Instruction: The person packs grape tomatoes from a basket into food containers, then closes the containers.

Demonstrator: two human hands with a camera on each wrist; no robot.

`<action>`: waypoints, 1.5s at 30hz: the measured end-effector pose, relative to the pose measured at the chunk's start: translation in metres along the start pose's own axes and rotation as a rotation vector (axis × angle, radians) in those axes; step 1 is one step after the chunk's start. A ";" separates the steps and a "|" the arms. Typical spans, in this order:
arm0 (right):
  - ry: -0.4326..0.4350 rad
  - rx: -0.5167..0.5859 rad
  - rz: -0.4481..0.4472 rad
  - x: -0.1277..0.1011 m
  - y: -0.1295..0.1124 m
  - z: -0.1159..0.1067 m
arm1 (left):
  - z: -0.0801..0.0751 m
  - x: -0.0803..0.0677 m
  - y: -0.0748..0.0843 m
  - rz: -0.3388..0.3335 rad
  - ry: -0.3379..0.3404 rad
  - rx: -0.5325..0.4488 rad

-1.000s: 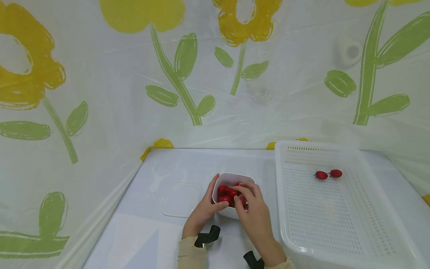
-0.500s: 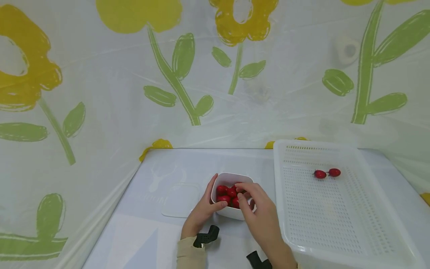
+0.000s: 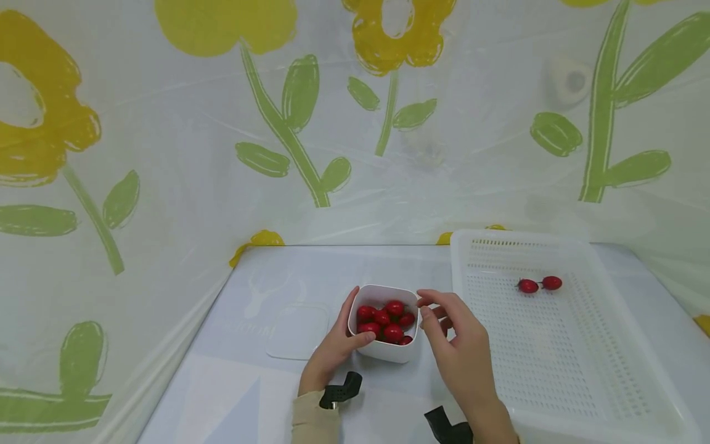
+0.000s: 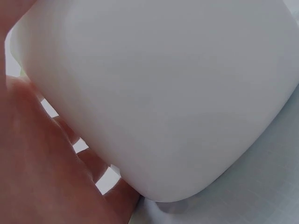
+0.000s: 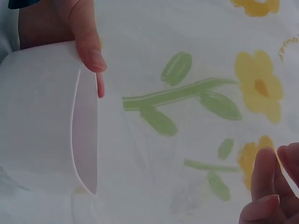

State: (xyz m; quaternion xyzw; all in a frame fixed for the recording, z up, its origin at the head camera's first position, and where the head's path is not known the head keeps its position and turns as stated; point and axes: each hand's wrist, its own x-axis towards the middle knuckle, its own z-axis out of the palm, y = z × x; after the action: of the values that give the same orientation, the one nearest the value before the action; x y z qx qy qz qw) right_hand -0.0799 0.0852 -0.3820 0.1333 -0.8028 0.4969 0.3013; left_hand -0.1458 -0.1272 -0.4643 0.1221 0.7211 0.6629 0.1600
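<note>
A small white square container (image 3: 384,353), tilted a little toward me, holds several red cherry tomatoes (image 3: 394,333). My left hand (image 3: 333,353) grips its left side, thumb over the near rim and fingers along the wall. In the left wrist view that hand (image 4: 51,154) lies against the container's smooth white side (image 4: 159,93). My right hand (image 3: 465,342) is just beyond the right rim, fingers loosely bent with nothing between them. The right wrist view shows the fingertips of this hand (image 5: 273,191) apart from the container (image 5: 42,116).
To the right stands a large white perforated basket (image 3: 465,370) with two more cherry tomatoes (image 3: 539,285) in it. A clear flat square lid (image 3: 299,331) lies left of the container. Behind the table (image 3: 222,382) hangs a flower-printed curtain (image 3: 188,123).
My right hand has withdrawn from inside the container to its right side, uncovering the tomatoes there. My left hand keeps its grip on the container in the same place.
</note>
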 end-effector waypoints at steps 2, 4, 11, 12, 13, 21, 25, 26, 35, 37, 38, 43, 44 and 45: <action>-0.002 0.009 0.014 0.001 -0.001 -0.002 | 0.000 0.000 0.001 0.002 -0.004 0.001; -0.012 0.019 0.021 0.001 -0.002 -0.004 | 0.000 0.000 0.000 0.003 -0.005 0.006; -0.054 -0.002 0.038 0.002 -0.005 -0.017 | 0.002 0.002 -0.003 0.000 0.009 0.014; -0.055 -0.008 0.047 0.003 -0.005 -0.020 | 0.002 0.002 -0.003 0.000 0.009 0.015; -0.059 -0.008 0.054 0.003 -0.005 -0.023 | 0.002 0.002 -0.002 -0.001 0.009 0.020; -0.120 -0.082 0.048 0.012 -0.001 -0.052 | 0.004 0.001 0.004 -0.016 0.010 0.054; -0.151 -0.154 0.030 0.019 0.004 -0.068 | 0.005 -0.001 0.008 -0.013 0.014 0.054; -0.153 -0.174 0.027 0.021 0.005 -0.072 | 0.005 -0.001 0.008 -0.012 0.015 0.053; -0.190 -0.291 0.008 0.043 0.025 -0.103 | 0.003 -0.003 0.008 0.000 0.021 0.050; -0.214 -0.310 0.026 0.047 0.034 -0.107 | 0.002 -0.003 0.008 -0.006 0.020 0.052; -0.225 -0.320 0.036 0.048 0.038 -0.108 | 0.002 -0.003 0.009 -0.009 0.019 0.052; -0.305 -0.399 0.025 0.053 0.060 -0.110 | 0.001 -0.004 0.008 -0.016 0.020 0.047; -0.324 -0.413 0.008 0.054 0.065 -0.110 | 0.000 -0.004 0.008 -0.014 0.020 0.044; -0.346 -0.428 -0.003 0.056 0.069 -0.110 | 0.000 -0.004 0.008 -0.014 0.021 0.040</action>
State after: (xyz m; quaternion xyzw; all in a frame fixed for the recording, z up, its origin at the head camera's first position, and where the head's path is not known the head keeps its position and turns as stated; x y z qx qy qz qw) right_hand -0.1203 0.2187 -0.3615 0.1507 -0.9289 0.2855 0.1815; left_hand -0.1427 -0.1278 -0.4565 0.1134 0.7368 0.6484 0.1545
